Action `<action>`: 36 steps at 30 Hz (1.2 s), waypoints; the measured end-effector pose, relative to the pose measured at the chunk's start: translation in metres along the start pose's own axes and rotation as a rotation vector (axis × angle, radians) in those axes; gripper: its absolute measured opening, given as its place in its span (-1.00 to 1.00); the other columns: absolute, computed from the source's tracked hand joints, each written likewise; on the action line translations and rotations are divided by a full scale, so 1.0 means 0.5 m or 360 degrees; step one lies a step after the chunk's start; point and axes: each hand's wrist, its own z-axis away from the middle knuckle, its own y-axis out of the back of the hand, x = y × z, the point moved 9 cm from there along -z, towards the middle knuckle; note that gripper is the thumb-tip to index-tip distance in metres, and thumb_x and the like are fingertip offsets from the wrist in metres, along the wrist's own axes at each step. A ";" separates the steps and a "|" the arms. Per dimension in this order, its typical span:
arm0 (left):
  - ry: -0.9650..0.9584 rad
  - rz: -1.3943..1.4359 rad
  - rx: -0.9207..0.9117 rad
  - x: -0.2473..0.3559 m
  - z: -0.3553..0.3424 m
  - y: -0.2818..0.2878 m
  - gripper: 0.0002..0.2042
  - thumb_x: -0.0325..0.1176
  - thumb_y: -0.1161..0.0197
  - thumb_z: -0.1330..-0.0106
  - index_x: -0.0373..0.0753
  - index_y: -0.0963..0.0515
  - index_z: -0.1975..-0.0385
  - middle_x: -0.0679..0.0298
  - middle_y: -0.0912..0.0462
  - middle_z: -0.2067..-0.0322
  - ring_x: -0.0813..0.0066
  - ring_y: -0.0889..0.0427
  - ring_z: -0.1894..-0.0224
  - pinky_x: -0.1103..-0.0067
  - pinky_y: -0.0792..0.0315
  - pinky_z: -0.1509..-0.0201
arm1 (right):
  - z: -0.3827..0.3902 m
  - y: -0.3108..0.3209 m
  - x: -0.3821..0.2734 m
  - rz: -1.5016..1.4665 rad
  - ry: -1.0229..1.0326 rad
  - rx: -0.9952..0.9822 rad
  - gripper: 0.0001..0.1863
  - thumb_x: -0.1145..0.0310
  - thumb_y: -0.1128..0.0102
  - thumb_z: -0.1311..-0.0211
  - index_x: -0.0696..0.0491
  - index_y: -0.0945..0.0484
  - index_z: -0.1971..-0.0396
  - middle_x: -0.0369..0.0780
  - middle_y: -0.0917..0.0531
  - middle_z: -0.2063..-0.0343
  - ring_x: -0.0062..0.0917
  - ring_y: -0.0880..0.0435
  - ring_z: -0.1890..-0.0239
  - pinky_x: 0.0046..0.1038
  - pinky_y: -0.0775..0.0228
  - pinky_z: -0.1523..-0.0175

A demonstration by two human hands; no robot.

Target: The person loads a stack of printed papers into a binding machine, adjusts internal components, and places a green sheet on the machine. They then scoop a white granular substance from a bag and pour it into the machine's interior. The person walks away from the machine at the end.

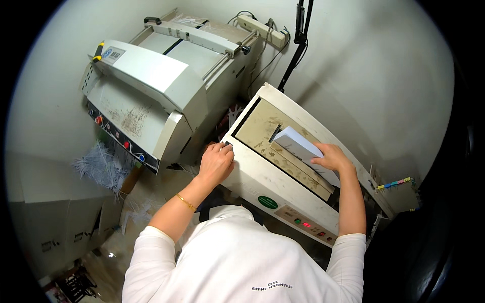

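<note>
- Atop the cream machine (280,179), white paper stack (298,145) positioned over the recessed beige plate (252,130).
- Right hand (333,156): fingers pinching the stack's upper edge.
- Left hand (217,162): fingers bent, at dark knob (229,145); closure on it cannot be told.
- Farther left: grey paper cutter (149,65), white paper shreds (103,165) below.

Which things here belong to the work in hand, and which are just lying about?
In use:
- white paper stack, held by the right hand
- cream machine, left hand at its corner

Apparently just around:
- grey machine
- yellow-and-black tool on it
- paper shreds
- power strip, likely only supplying power
</note>
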 end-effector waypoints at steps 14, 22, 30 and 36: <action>0.0117 -0.0175 0.0047 -0.006 0.008 -0.034 -0.71 -0.39 -0.37 0.27 -0.22 -0.53 0.46 0.32 -0.60 0.10 0.39 -0.48 0.23 0.50 -0.37 0.20 | -0.008 -0.011 0.012 0.0041 -0.0008 -0.0021 -0.45 0.22 -0.38 0.06 -0.07 -0.48 -0.02 -0.08 -0.63 0.20 -0.18 -0.57 0.11 -0.26 -0.39 0.01; 0.0189 -0.0146 0.0210 -0.017 0.016 -0.039 -0.76 -0.41 -0.35 0.31 -0.23 -0.53 0.54 0.31 -0.63 0.15 0.37 -0.50 0.34 0.48 -0.44 0.29 | -0.016 -0.016 0.021 -0.0065 0.0062 0.0025 -0.45 0.25 -0.41 0.10 -0.09 -0.51 0.00 -0.09 -0.65 0.23 -0.22 -0.60 0.16 -0.29 -0.41 0.05; 0.0221 -0.0127 0.0159 -0.020 0.018 -0.037 -0.73 -0.38 -0.38 0.32 -0.22 -0.53 0.53 0.30 -0.63 0.15 0.36 -0.52 0.31 0.48 -0.43 0.28 | -0.014 -0.014 0.018 -0.0031 -0.0012 0.0018 -0.43 0.24 -0.42 0.11 -0.07 -0.52 -0.02 -0.08 -0.65 0.22 -0.24 -0.61 0.16 -0.31 -0.41 0.04; 0.0227 -0.0167 0.0105 -0.018 0.017 -0.039 -0.71 -0.36 -0.41 0.31 -0.22 -0.54 0.50 0.31 -0.62 0.13 0.37 -0.51 0.29 0.50 -0.42 0.27 | -0.012 -0.013 0.018 -0.0023 -0.0051 0.0002 -0.42 0.24 -0.43 0.11 -0.07 -0.51 -0.03 -0.08 -0.65 0.22 -0.24 -0.61 0.16 -0.31 -0.42 0.04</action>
